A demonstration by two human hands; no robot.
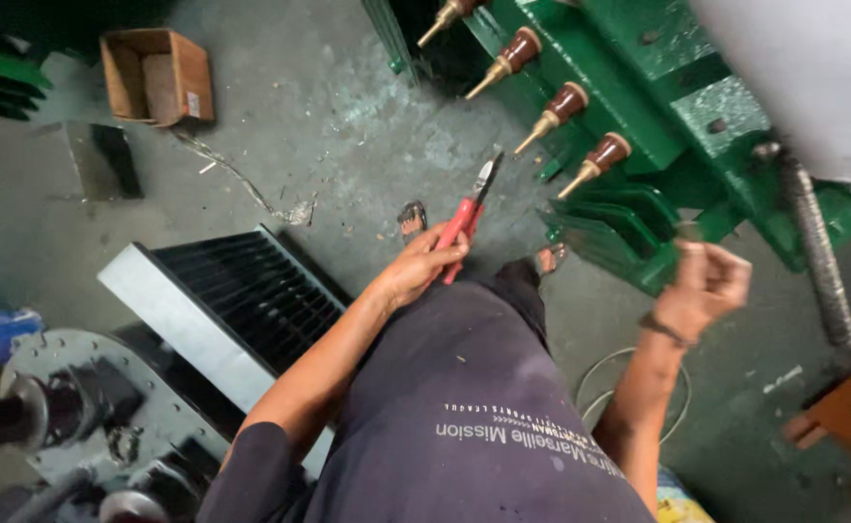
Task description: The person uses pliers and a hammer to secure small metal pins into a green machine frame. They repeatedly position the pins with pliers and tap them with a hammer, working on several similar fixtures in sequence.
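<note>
the left hand (416,266) is closed around the red handles of a pair of metal cutting pliers (469,215). the fingers wrap tight on the handles, and the thin grey tips of the pliers point up and away from the body, a little open. the pliers hang in the air above the grey concrete floor (348,107), just in front of the person's dark shirt, and near the big green metal machine (658,116).

the right hand (704,286) is lifted up beside the green machine. its fingers are curled in, almost like a fist. it is blurry, so i cannot tell if it holds something small. a dark band sits on that wrist.

four brown knobs with brass tips (551,111) stick out of the green machine in a row, pointing down to the left. a grey ridged hose (820,261) hangs down on the machine's right side.

to the left stands a black panel with many thin fins and a white edge (232,300). an open brown cardboard box (157,76) sits far off on the floor. a foot in a sandal (411,219) shows on the floor just beside the left hand.
</note>
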